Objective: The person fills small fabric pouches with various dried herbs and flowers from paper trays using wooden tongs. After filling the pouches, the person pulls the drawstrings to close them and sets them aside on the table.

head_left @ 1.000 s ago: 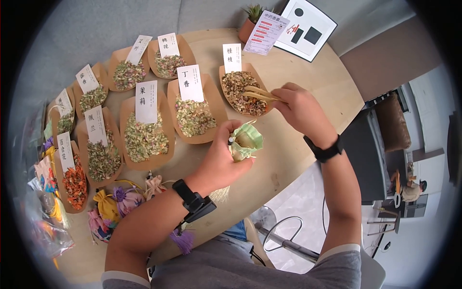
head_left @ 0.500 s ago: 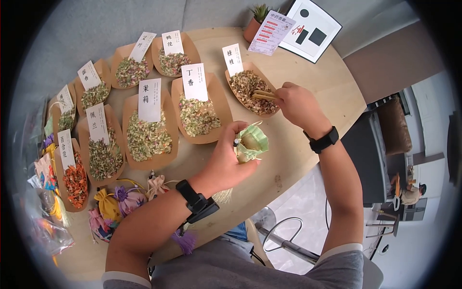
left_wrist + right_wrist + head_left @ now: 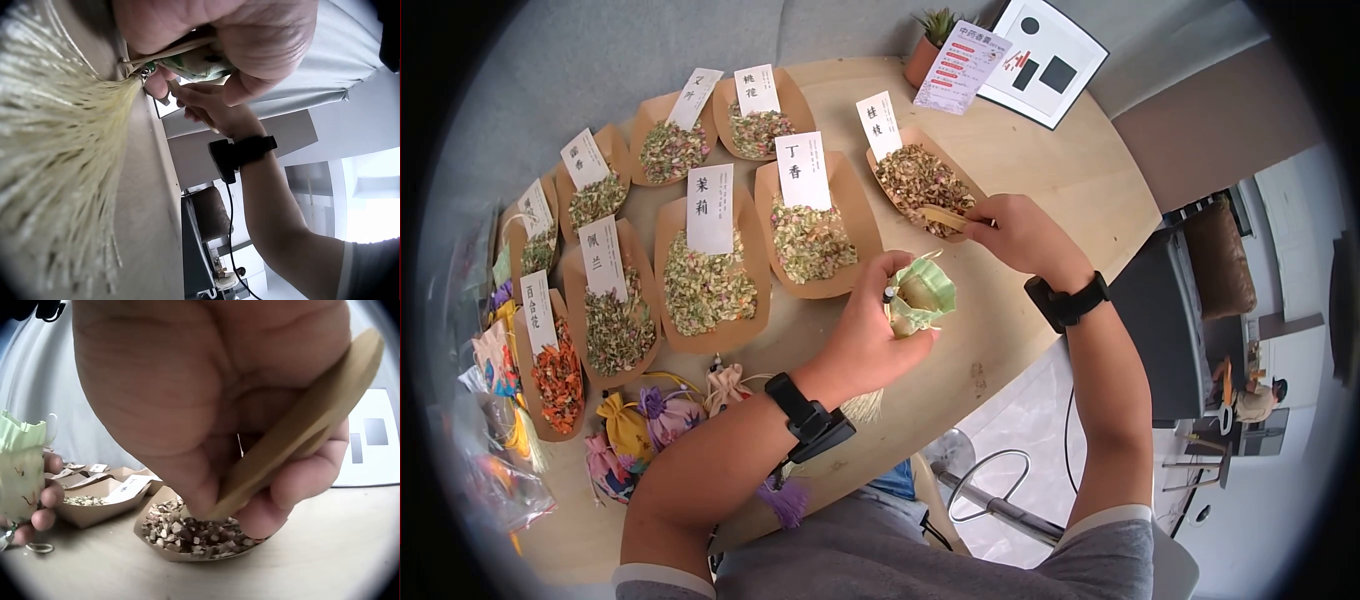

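In the head view my left hand (image 3: 878,335) grips a small pale green drawstring pouch (image 3: 924,290), its mouth spread open and facing up. A cream tassel (image 3: 69,144) hangs from the pouch in the left wrist view. My right hand (image 3: 1030,238) pinches a pair of wooden tongs (image 3: 300,434) between thumb and fingers. The tips of the tongs reach into the near end of a brown paper tray of chopped brown herbs (image 3: 920,180), which bears a white label card (image 3: 878,125). My fingers partly hide the tips in the right wrist view.
Several more paper trays of dried herbs, such as one with a labelled green mix (image 3: 705,290), cover the left of the table. Finished-looking cloth pouches (image 3: 635,425) lie near my left forearm. A potted plant (image 3: 925,55), a printed card (image 3: 962,68) and a framed picture (image 3: 1050,60) stand behind.
The right hand and tongs have moved over the brown herb tray toward its near edge, the tongs' tips shifting down through the herbs. The left hand with the pouch has barely moved.
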The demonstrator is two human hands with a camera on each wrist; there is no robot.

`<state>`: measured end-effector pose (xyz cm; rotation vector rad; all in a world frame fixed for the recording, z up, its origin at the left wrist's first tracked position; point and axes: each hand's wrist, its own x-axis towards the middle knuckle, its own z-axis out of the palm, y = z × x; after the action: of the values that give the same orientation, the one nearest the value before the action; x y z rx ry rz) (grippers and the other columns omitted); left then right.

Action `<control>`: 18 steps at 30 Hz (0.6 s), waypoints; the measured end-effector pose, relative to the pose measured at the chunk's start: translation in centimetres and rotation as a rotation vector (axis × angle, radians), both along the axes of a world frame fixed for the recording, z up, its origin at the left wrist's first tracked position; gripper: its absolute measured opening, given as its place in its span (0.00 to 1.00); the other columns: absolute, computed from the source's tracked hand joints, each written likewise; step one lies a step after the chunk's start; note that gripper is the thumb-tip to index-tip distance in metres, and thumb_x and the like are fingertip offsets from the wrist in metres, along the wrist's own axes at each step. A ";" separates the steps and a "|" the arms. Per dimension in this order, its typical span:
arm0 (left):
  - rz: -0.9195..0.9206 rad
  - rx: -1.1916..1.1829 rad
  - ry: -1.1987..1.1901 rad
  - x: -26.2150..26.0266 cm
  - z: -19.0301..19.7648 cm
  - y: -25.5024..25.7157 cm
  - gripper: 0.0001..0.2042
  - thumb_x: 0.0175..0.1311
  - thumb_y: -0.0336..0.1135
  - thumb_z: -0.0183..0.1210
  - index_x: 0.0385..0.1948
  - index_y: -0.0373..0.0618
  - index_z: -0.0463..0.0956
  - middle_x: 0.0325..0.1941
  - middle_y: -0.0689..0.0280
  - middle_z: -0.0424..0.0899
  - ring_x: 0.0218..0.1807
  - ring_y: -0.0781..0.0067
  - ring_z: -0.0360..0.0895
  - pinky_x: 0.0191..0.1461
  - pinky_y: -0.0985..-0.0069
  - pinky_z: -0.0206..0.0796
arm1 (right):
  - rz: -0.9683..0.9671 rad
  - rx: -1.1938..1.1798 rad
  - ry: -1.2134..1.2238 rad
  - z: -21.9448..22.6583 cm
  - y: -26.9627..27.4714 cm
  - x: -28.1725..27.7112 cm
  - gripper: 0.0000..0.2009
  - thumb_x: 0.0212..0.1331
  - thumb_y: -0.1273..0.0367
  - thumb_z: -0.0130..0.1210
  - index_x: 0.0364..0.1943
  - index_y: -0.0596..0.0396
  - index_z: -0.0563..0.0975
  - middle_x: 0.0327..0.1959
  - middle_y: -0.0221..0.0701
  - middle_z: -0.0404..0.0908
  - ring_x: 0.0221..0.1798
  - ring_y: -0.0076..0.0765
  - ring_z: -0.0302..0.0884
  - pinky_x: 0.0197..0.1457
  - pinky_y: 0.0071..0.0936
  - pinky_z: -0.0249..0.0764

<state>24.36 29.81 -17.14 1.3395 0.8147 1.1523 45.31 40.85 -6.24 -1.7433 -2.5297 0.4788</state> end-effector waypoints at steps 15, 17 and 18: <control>-0.066 0.003 0.046 0.0 0.0 -0.1 0.34 0.57 0.23 0.65 0.65 0.42 0.57 0.57 0.65 0.71 0.59 0.76 0.70 0.63 0.72 0.65 | -0.165 0.110 0.403 -3.6 3.4 4.5 0.16 0.64 0.63 0.58 0.46 0.65 0.82 0.37 0.43 0.88 0.39 0.42 0.84 0.48 0.35 0.78; -0.071 0.002 0.063 -0.2 0.3 -0.1 0.34 0.57 0.24 0.66 0.65 0.42 0.57 0.57 0.65 0.71 0.59 0.76 0.70 0.64 0.72 0.65 | -0.256 -0.064 0.363 -3.6 3.1 3.4 0.15 0.68 0.64 0.56 0.48 0.62 0.81 0.34 0.30 0.86 0.35 0.24 0.78 0.37 0.26 0.76; -0.084 -0.010 0.101 -0.3 0.4 -0.2 0.34 0.57 0.25 0.66 0.65 0.42 0.59 0.57 0.64 0.72 0.59 0.76 0.71 0.63 0.72 0.66 | -0.257 -0.064 0.367 -3.4 2.8 2.9 0.15 0.68 0.64 0.56 0.48 0.62 0.81 0.34 0.30 0.86 0.35 0.24 0.78 0.37 0.26 0.76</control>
<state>24.09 29.66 -16.76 1.4197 0.8276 1.0200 48.23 43.70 -9.63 -1.7728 -2.0325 0.7859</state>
